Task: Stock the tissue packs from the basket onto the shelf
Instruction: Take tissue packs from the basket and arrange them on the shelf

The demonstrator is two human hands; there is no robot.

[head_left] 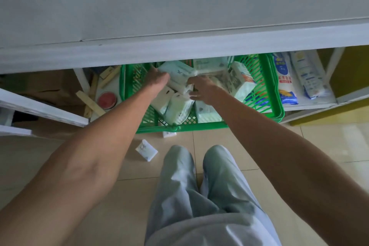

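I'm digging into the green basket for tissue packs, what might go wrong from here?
1. A small pack lies loose on the floor before the basket; you might step on it.
2. The shelf edge overhangs the basket, so a lifted pack may catch on it.
3. The right hand seems to pinch a tissue pack by its edge; it could slip.
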